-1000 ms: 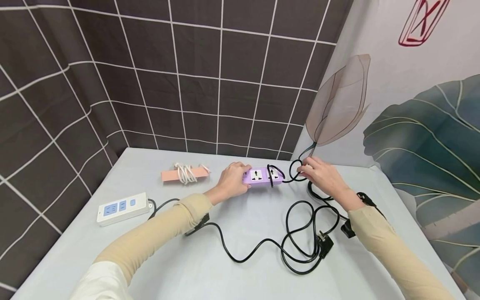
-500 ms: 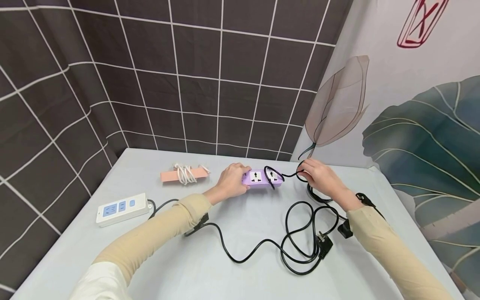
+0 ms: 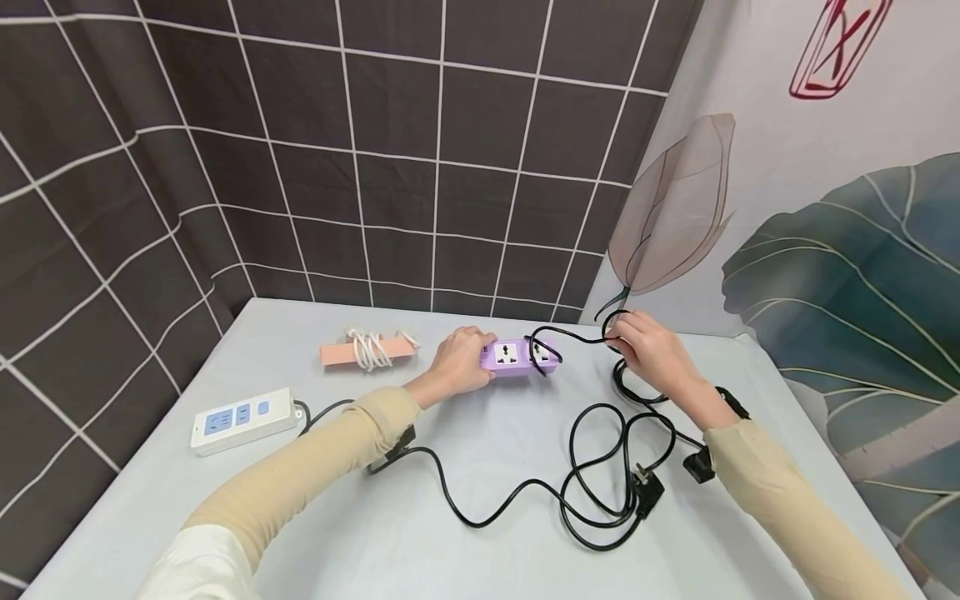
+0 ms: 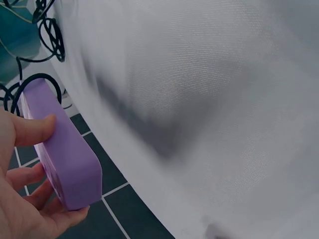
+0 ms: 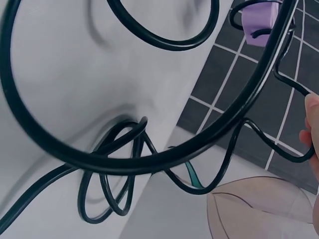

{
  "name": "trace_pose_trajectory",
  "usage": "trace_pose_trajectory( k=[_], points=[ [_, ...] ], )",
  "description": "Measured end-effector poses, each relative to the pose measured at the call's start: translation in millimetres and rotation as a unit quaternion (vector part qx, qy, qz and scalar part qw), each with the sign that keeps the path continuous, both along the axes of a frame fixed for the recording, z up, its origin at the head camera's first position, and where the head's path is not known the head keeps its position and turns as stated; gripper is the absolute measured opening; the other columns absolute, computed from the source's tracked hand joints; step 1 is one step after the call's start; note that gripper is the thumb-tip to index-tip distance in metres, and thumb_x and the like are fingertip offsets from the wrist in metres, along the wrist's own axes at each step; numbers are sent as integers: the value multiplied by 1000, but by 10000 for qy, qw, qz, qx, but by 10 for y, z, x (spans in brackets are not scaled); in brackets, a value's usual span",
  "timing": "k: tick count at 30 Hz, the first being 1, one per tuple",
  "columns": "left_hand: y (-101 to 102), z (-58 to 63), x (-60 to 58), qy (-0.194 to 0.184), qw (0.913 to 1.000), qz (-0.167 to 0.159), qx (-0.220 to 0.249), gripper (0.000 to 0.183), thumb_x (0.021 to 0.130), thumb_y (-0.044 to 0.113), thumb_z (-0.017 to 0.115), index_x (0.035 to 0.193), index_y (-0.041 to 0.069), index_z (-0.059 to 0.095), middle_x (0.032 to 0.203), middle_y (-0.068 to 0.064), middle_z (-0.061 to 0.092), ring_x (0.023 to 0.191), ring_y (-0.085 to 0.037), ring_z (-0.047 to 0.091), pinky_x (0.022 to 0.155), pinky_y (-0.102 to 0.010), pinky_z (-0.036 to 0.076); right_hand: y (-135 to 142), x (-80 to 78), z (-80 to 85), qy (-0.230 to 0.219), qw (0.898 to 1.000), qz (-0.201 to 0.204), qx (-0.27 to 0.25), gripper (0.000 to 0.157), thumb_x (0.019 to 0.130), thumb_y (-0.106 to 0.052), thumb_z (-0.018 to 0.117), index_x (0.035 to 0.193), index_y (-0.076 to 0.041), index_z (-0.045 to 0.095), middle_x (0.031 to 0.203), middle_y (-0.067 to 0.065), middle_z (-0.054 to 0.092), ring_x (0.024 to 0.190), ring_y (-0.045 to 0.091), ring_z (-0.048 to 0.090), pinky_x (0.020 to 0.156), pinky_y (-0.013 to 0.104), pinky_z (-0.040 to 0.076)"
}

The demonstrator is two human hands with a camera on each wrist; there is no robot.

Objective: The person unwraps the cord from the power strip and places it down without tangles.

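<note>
My left hand (image 3: 459, 360) grips the left end of a purple power strip (image 3: 517, 369) near the back of the table. In the left wrist view its thumb lies on one long side of the purple power strip (image 4: 70, 144), with fingers around the other. A loop of black cord crosses the strip's right end, over a socket. To the right, my right hand (image 3: 652, 350) pinches the black cord (image 3: 573, 334), which runs slack from the strip. Only part of the right hand (image 5: 315, 132) shows at the right edge of the right wrist view.
A pink power strip (image 3: 337, 353) wrapped in white cord lies left of the purple one. Front left is a white power strip (image 3: 247, 423) with blue sockets. Black cord loops and a black plug (image 3: 648, 493) lie at right. Dark grid cloth (image 3: 390, 192) hangs behind.
My right hand has drawn the cord slightly right, so a longer stretch spans from strip to hand. The loop over the strip has shifted and slants more. My left hand keeps its grip.
</note>
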State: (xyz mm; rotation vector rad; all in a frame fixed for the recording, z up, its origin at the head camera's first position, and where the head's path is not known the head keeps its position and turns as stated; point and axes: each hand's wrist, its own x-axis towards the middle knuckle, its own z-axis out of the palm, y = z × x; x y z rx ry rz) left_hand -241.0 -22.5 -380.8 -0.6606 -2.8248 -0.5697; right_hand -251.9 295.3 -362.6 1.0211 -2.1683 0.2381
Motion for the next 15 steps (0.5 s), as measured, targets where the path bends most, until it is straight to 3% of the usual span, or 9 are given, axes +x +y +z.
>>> trace_pose_trajectory(
  k=[4, 7, 12, 15],
  points=[
    [-13, -24, -23, 13, 10000, 80, -16, 58, 69, 18, 81, 124, 5, 64, 108, -14, 68, 99, -27, 62, 82, -39, 54, 29, 62, 11, 152, 9997, 180, -20, 13, 78, 3, 70, 83, -5, 62, 83, 6, 62, 76, 20, 55, 61, 35, 48],
    [-25, -38, -41, 19, 9999, 144, -48, 58, 70, 19, 80, 123, 5, 64, 107, -14, 68, 98, -27, 62, 81, -39, 54, 59, 122, 35, 142, 9997, 182, 52, 7, 89, -5, 62, 83, -5, 62, 82, 6, 62, 76, 20, 55, 63, 35, 49],
    [-45, -42, -51, 54, 9998, 200, -54, 55, 70, 19, 80, 121, 6, 65, 106, -14, 68, 98, -27, 62, 81, -39, 54, 131, 209, 75, 59, 9995, 241, 206, 37, 103, -27, 39, 84, -5, 63, 82, 5, 62, 79, 19, 56, 68, 32, 50],
    [-55, -31, -50, 44, 9997, 241, -9, 54, 70, 19, 80, 120, 6, 65, 106, -14, 68, 98, -28, 62, 81, -40, 54, 179, 254, 88, -57, 9988, 423, 244, 39, 103, -30, 39, 85, -6, 64, 82, 2, 62, 79, 17, 56, 68, 29, 49]
  ],
)
